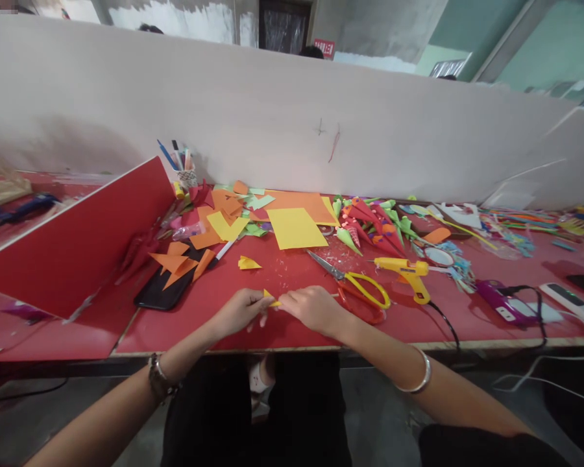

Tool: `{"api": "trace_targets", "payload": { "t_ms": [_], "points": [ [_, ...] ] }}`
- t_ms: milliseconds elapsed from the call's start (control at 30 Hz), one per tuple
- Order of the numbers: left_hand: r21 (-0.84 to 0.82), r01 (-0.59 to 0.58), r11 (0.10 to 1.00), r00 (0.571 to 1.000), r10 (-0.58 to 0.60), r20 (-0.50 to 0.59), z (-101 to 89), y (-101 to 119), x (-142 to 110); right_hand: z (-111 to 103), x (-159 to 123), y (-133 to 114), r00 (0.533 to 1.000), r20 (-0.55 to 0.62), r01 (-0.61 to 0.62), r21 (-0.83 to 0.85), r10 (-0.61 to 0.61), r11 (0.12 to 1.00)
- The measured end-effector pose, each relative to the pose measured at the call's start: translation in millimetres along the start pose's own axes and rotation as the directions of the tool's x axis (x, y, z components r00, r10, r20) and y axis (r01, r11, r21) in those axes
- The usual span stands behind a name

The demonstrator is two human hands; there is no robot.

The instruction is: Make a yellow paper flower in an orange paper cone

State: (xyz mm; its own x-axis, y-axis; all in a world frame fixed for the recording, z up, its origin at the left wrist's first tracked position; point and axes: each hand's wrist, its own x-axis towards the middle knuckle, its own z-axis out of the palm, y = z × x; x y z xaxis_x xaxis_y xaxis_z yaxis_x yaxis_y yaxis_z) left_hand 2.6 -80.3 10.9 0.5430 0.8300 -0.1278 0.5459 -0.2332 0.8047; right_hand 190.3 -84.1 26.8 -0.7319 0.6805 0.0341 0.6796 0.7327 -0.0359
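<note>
Near the table's front edge, my left hand and my right hand meet around a small piece of yellow paper. Both hands are closed on it, and the fingers hide most of it. Just beyond them lies a folded yellow paper piece. A larger yellow sheet rests flat farther back. Scissors with yellow and red handles lie close to my right hand, blades partly spread. A yellow glue gun is on its side to their right.
A black phone lies at left under orange paper scraps. Beside it leans a red board. Red and green cone shapes are heaped at the back. A purple power strip with cables sits at right. A white partition stands behind.
</note>
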Motion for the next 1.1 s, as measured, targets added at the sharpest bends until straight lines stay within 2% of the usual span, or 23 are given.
{"api": "trace_targets", "payload": {
  "t_ms": [33,100,133,200,233,300,333,367,400,433,467,533,567,600,667,733,800,867,933,1000,1067,1100],
  "points": [
    [0.014,-0.006,1.0,1.0,0.006,-0.012,0.2,1.8,-1.4,-1.4,-0.8,-0.8,1.0,0.011,0.003,-0.025,-0.002,1.0],
    [0.157,-0.098,0.983,0.991,0.111,-0.073,0.3,4.0,-5.0,-4.7,-2.8,-0.7,0.999,0.031,-0.026,0.013,0.026,1.0],
    [0.265,-0.171,0.949,0.976,0.2,-0.087,0.2,4.5,-6.9,-6.5,-4.0,0.2,0.998,0.042,-0.042,0.075,0.039,0.996],
    [0.483,-0.325,0.813,0.919,0.391,-0.04,-0.2,5.1,-10.7,-9.2,-6.7,3.1,0.995,0.091,-0.054,0.293,0.028,0.955],
    [0.568,-0.396,0.722,0.881,0.472,0.015,-0.6,5.7,-12.4,-10.0,-8.2,4.9,0.99,0.14,-0.059,0.432,-0.002,0.9],
    [0.659,-0.504,0.559,0.813,0.565,0.142,-1.6,7.9,-14.8,-9.8,-10.9,8.3,0.96,0.261,-0.107,0.678,-0.102,0.727],
    [0.671,-0.534,0.514,0.792,0.581,0.186,-2.0,9.1,-15.1,-9.0,-11.8,9.4,0.938,0.31,-0.142,0.749,-0.153,0.647],
    [0.666,-0.545,0.509,0.789,0.581,0.2,-2.3,10.2,-14.9,-7.8,-12.5,9.8,0.925,0.336,-0.168,0.781,-0.179,0.601],
    [0.648,-0.526,0.551,0.808,0.562,0.178,-2.5,10.9,-13.9,-6.4,-12.7,9.5,0.929,0.33,-0.168,0.78,-0.169,0.603],
    [0.608,-0.478,0.634,0.848,0.513,0.131,-2.3,11.2,-12.5,-4.9,-12.5,8.6,0.949,0.289,-0.142,0.745,-0.123,0.651],
    [0.539,-0.401,0.741,0.898,0.433,0.072,-1.9,11.1,-10.7,-3.3,-12.1,7.2,0.974,0.219,-0.106,0.667,-0.058,0.737],
    [0.309,-0.207,0.928,0.977,0.214,0.01,-0.2,10.7,-7.3,-0.3,-11.2,4.1,0.998,0.057,-0.038,0.39,0.016,0.92],
    [0.182,-0.114,0.977,0.993,0.111,0.03,0.9,10.6,-6.2,1.2,-10.9,2.8,1.0,0.005,-0.01,0.229,0.009,0.973],
    [0.08,-0.044,0.996,0.997,0.039,0.069,2.0,10.7,-5.6,2.5,-10.9,1.9,1.0,-0.013,0.02,0.09,-0.019,0.996],
    [0.01,-0.008,1.0,0.993,0.007,0.116,4.3,11.2,-6.1,4.6,-11.8,1.0,0.997,0.008,0.073,-0.067,-0.073,0.995],
    [0.147,-0.095,0.985,0.993,0.083,0.087,6.7,11.2,-8.1,5.7,-13.5,0.9,0.996,0.044,0.08,-0.096,-0.076,0.992],
    [0.417,-0.219,0.882,0.975,0.211,0.064,9.5,10.3,-10.2,5.8,-15.3,0.5,0.995,0.085,0.059,-0.076,-0.052,0.995],
    [0.646,-0.296,0.703,0.946,0.31,0.096,12.7,9.3,-11.8,5.0,-16.5,-0.1,0.993,0.118,0.027,-0.033,-0.023,0.999],
    [0.745,-0.326,0.583,0.927,0.352,0.13,15.6,9.1,-13.0,3.9,-16.9,-0.4,0.992,0.123,-0.014,0.049,0.008,0.999],
    [0.803,-0.354,0.48,0.902,0.402,0.157,17.8,9.6,-13.8,2.7,-16.6,0.4,0.994,0.109,-0.034,0.212,0.011,0.977],
    [0.86,-0.395,0.323,0.85,0.484,0.208,18.5,9.7,-14.4,1.8,-16.2,2.2,0.992,0.126,-0.048,0.438,-0.009,0.898],
    [0.88,-0.412,0.237,0.813,0.532,0.238,18.2,9.4,-14.8,1.6,-16.0,3.4,0.987,0.162,-0.074,0.555,-0.021,0.829]
  ]
}}
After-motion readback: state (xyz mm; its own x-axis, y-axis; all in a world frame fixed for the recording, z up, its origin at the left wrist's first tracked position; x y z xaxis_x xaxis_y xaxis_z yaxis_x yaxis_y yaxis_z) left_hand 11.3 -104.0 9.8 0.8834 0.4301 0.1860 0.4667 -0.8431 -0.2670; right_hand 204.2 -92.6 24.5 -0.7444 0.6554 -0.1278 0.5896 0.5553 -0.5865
